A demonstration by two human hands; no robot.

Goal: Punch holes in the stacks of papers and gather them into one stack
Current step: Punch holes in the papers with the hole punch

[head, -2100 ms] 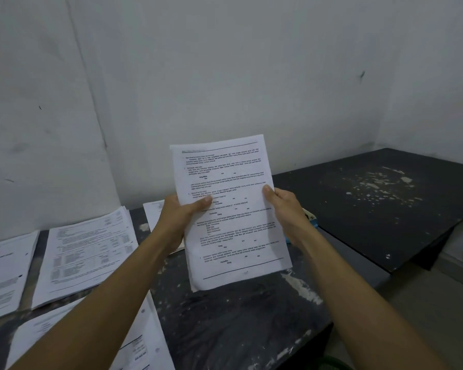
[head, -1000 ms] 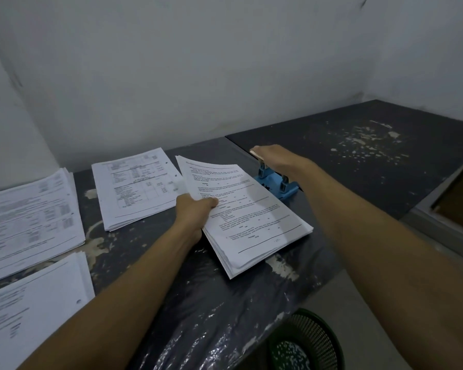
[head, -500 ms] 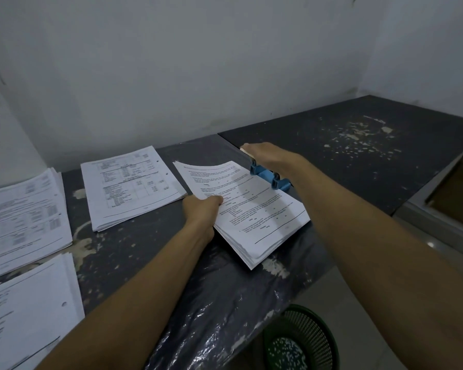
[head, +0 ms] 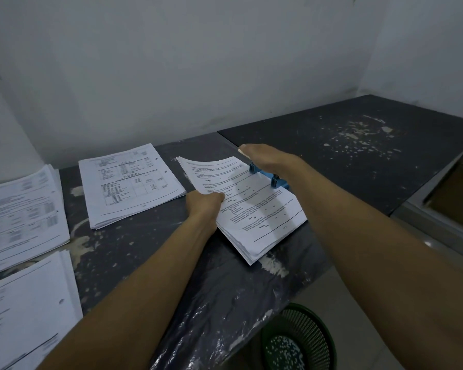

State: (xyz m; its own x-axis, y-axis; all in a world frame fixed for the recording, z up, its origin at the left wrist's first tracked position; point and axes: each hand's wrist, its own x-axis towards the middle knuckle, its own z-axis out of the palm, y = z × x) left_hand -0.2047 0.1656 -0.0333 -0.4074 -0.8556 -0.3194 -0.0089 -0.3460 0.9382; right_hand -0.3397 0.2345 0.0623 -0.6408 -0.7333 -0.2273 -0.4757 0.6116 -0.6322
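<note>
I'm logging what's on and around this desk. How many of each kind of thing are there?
Paper stacks: 4: one held at the punch, one beside it, one far left, one near left
Blue hole punch: 1
Green basket on the floor: 1
Total: 6

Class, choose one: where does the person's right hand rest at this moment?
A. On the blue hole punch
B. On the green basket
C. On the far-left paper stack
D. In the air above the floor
A: the right hand lies flat on top of the blue hole punch, with the paper stack held by the left hand fed into it.
</note>
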